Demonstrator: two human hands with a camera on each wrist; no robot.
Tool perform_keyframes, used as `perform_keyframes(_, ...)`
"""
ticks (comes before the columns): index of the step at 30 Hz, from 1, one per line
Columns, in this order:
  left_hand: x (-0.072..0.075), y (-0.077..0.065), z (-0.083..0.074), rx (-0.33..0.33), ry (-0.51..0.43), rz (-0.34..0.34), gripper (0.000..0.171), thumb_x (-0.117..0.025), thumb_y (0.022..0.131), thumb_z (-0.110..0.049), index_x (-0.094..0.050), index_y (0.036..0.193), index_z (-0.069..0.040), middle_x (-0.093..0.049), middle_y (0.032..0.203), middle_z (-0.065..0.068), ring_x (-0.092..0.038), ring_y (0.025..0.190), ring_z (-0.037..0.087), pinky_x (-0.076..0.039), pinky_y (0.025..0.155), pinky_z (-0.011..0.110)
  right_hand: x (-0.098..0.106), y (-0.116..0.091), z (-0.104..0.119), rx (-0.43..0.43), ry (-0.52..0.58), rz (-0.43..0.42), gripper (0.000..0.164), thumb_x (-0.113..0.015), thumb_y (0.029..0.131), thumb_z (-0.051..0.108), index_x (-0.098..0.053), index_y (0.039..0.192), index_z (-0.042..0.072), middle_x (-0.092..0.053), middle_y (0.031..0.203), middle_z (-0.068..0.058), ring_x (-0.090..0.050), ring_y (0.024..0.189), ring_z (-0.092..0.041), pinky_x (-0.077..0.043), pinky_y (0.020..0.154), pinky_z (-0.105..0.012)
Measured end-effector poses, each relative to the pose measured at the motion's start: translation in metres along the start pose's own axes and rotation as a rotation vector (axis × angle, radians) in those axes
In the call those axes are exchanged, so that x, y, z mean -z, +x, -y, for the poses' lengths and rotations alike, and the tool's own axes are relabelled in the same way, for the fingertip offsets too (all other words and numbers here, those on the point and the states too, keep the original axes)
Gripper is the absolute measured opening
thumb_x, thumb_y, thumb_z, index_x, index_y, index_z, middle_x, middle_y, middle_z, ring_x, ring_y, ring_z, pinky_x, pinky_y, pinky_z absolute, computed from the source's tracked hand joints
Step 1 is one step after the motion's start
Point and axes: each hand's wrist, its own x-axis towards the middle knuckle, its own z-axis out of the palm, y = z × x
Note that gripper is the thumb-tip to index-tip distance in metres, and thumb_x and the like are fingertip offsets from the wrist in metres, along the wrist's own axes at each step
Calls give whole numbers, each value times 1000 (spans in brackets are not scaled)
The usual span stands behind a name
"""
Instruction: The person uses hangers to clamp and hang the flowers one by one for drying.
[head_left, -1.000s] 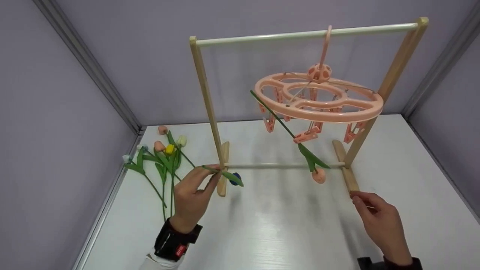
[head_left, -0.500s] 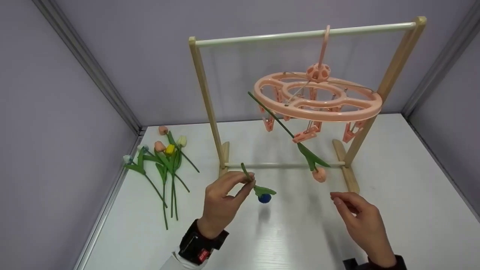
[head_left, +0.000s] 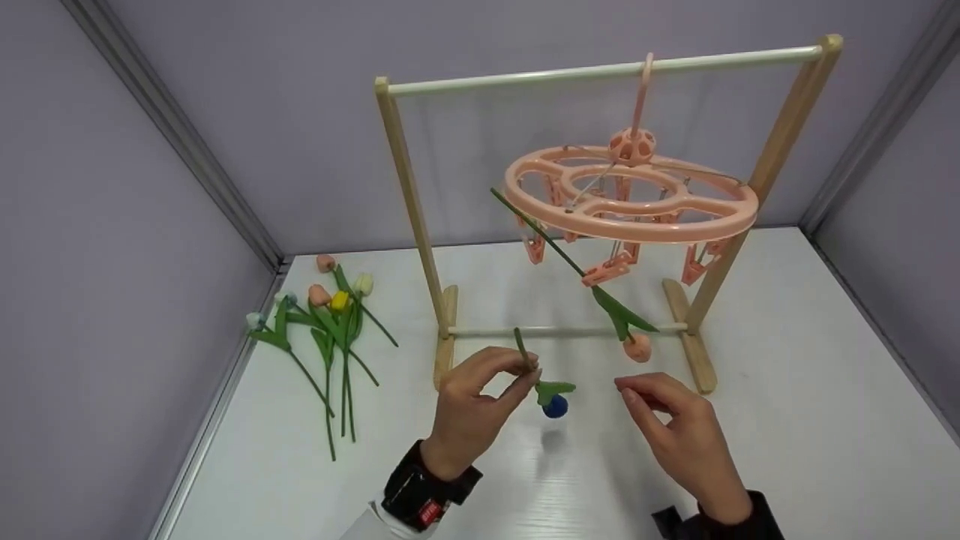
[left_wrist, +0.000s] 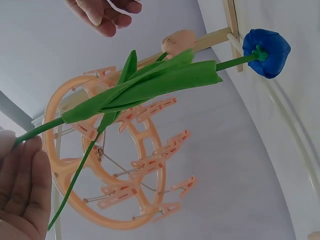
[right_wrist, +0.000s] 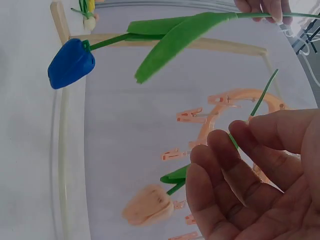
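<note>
My left hand (head_left: 474,405) pinches the green stem of a blue artificial tulip (head_left: 555,406) between thumb and fingers, over the table's middle. The bloom hangs low, and in the left wrist view its leaves (left_wrist: 150,87) spread along the stem. To the right, my right hand (head_left: 679,427) hovers with loosely bent fingers and holds nothing. It is just below a peach tulip (head_left: 637,348), which hangs bloom-down from a clothespin (head_left: 606,270). That pin belongs to a pink round clip hanger (head_left: 630,229) with several other pins around it.
A wooden rack (head_left: 411,187) with a white top bar (head_left: 525,76) carries the hanger by its hook. Several tulips lie at the left, among them a yellow one (head_left: 340,301) and a white one (head_left: 364,283). Grey-lilac walls (head_left: 247,97) border the white table (head_left: 795,337).
My left hand has carried the blue tulip rightward from the rack's left foot to the table's middle. My right hand has moved left, away from the rack's right foot, closer to the left hand.
</note>
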Motion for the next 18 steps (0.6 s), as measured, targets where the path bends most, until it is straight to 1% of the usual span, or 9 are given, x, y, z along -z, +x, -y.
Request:
perform_keyframes(5,-5,12,-17,41,-33,2,19,-70,76,6,-64,92,-1,-64,89,7,-63,78,12,-53,66,28,-11,6,13,-15,12,-1,20,-65,85,8,-69,98,22,-63,92,10,-60,79,-8,-50,69,-18)
perform_keyframes(8,-8,20,-27,52,-52,9,19,-70,74,9,-63,90,0,-64,86,8,-62,77,13,-54,64,30,-16,9,10,31,8,11,19,-66,85,15,-68,100,27,-63,94,15,-60,83,-5,-52,70,-25)
perform_keyframes(11,-12,23,-31,63,-53,12,18,-71,74,8,-63,88,-1,-63,84,8,-62,75,13,-53,63,30,-20,11,13,90,-16,7,20,-68,83,18,-67,102,27,-62,96,16,-59,86,-6,-52,71,-28)
perform_keyframes(14,-16,26,-32,70,-54,8,18,-72,74,6,-62,87,-1,-63,82,7,-61,74,12,-53,63,31,-23,13,16,140,-41,11,22,-69,82,21,-67,103,25,-62,97,15,-59,87,-7,-50,72,-25)
perform_keyframes(18,-21,28,-32,70,-73,4,18,-72,74,6,-61,86,-1,-61,81,6,-61,73,11,-53,61,32,-25,14,18,195,-40,22,23,-69,82,21,-66,105,23,-61,98,11,-58,88,-8,-48,73,-23)
